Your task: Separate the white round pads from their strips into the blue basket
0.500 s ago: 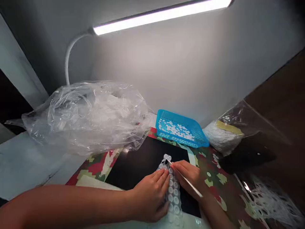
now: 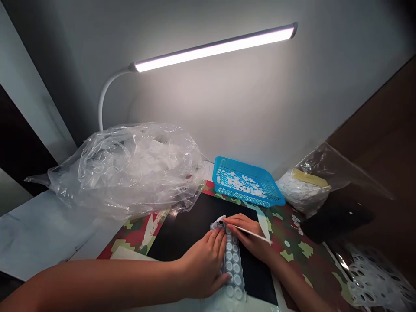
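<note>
Strip: clear, w/ 2 visible rows of round white discs. Pos.: lengthwise on black mat, lower center of view, near end toward wearer.

L hand: lies palm-down over L side of strip, fingers extended, thumb resting across it nr. the lower end. Grip is released; hand bears on strip from above and does not wrap it.

R hand: at far end of strip, fingertips just beside L fingertips. Grip is clenched on thin white stick. Stick slants down to the R; working tip is at far end of strip. Exact tip contact: cannot tell, too small.

Surroundings: mat lies on camo cloth covering part of tabletop. Blue basket, perforated, stands beyond mat, w/ loose discs inside. Big clear bag is L of basket; small bag, w/ white contents and yellow piece, is R of it. Few stray discs lie on cloth. White mesh, w/ round holes, is at lower R. Lamp, lit, extends overhead.
</note>
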Available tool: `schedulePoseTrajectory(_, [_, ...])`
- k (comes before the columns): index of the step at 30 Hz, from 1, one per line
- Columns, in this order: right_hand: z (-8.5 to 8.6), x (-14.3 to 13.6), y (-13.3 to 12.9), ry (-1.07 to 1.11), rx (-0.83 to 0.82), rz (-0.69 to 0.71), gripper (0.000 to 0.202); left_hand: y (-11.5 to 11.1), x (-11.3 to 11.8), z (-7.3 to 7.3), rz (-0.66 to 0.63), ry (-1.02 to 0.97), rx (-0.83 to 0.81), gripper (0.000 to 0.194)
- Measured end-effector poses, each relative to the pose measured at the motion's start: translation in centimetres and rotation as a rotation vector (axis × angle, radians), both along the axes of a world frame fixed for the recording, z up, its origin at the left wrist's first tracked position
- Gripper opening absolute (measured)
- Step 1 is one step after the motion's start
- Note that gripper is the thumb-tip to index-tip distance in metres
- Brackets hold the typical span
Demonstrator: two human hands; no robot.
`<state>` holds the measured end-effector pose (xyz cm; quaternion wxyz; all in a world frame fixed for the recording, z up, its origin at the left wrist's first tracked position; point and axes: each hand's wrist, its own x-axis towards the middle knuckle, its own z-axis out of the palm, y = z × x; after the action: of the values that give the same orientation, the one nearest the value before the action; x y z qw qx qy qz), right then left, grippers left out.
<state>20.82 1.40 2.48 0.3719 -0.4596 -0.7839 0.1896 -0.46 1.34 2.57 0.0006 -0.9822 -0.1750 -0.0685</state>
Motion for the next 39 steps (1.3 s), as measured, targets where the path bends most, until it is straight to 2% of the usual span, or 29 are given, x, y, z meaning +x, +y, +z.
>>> schedulePoseTrajectory(4, [-0.3, 1.6, 0.0, 0.272, -0.233, -0.091, 0.019, 0.1, -0.3, 0.2, 0.003, 0.061, 0.014, 0.07])
schedulePoseTrajectory(9, [-1.9, 3.4, -1.1, 0.537, -0.28, -0.231, 0.024, 0.1, -0.1, -0.1, -0.008, 0.051, -0.001, 0.085])
schedulePoseTrajectory(12, [-2.1, 3.3, -1.2, 0.64, -0.279, -0.297, 0.025, 0.0, 0.0, -0.1, 0.025, 0.048, -0.018, 0.091])
schedulePoseTrajectory(19, [-0.8, 2.9, -0.8, 0.486, -0.383, -0.271, 0.026, 0.2, 0.4, -0.4, 0.051, -0.019, -0.035, 0.091])
schedulePoseTrajectory(25, [-1.0, 2.6, -0.7, 0.468, -0.373, -0.265, 0.021, 0.3, 0.7, -1.4, 0.054, -0.048, 0.04, 0.08])
schedulePoseTrajectory(39, [-1.1, 2.1, -1.2, 0.419, -0.353, -0.181, 0.019, 0.1, 0.8, -0.7, 0.033, -0.072, 0.046, 0.074])
